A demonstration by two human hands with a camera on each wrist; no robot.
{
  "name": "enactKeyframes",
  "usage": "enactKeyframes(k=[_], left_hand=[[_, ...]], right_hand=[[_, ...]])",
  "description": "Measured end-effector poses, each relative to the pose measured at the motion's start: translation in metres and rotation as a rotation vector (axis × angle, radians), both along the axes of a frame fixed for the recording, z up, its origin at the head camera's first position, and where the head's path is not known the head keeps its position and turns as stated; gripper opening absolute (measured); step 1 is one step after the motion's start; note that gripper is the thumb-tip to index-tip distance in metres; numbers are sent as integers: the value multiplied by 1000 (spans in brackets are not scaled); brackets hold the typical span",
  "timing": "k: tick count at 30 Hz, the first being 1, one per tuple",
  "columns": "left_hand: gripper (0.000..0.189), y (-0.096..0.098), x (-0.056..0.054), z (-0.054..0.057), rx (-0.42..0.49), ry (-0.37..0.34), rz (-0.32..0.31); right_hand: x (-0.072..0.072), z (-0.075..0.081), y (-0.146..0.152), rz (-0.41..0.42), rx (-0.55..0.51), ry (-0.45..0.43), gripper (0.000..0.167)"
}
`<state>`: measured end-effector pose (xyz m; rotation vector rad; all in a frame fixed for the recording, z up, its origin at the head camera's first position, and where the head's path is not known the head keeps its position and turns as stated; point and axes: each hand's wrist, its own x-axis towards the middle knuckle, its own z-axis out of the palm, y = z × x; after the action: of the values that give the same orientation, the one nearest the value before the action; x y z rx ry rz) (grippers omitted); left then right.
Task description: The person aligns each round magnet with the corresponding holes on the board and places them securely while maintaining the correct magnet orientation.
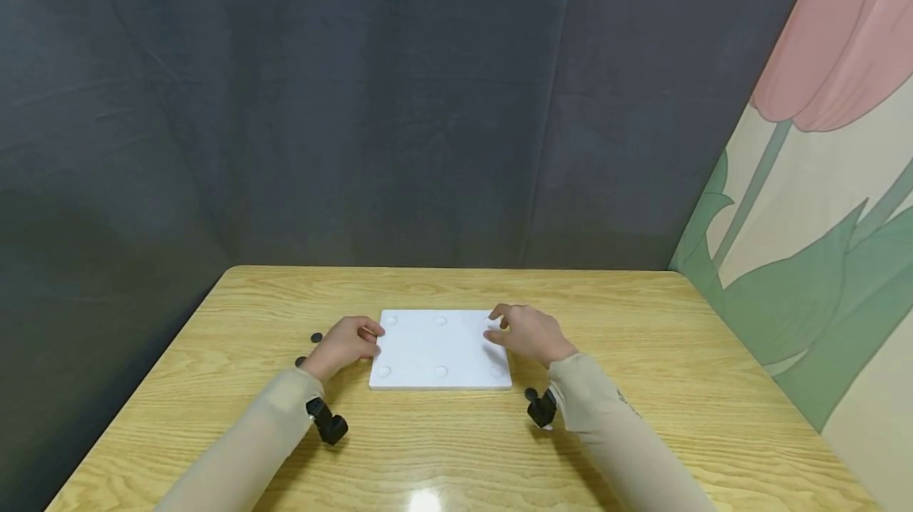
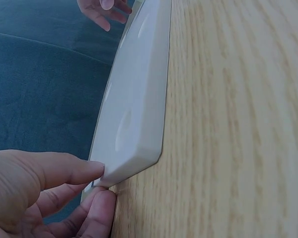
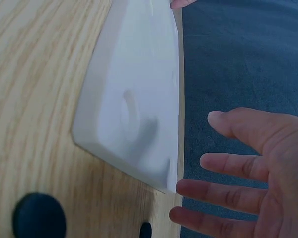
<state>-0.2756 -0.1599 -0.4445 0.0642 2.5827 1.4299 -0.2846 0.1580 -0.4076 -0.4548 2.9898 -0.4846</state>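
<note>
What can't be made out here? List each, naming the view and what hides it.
- Head: the far right corner of the white board, covered by the right hand.
- Head: part of one dark disc, behind the left sleeve.
- Left wrist: the white board's far end, cut off by the top edge.
- Right wrist: most of the left hand, beyond the top edge.

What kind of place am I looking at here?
Probably an indoor corner set up for filming handwork: a plain wooden table, a dark cloth backdrop behind it, and a painted tulip on the wall to the right. I can't tell what building.
</note>
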Motion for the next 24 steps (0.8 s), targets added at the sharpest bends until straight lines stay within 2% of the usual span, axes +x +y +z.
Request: enactKeyframes(k=[12,24], left_hand=[[28,0,-1,0,-4,-12,8],[29,2,-2,1,-20,-20,26]], right_hand=[[-1,2,2,-5,6,-4,40],[4,9,10,-11,-68,4,41]])
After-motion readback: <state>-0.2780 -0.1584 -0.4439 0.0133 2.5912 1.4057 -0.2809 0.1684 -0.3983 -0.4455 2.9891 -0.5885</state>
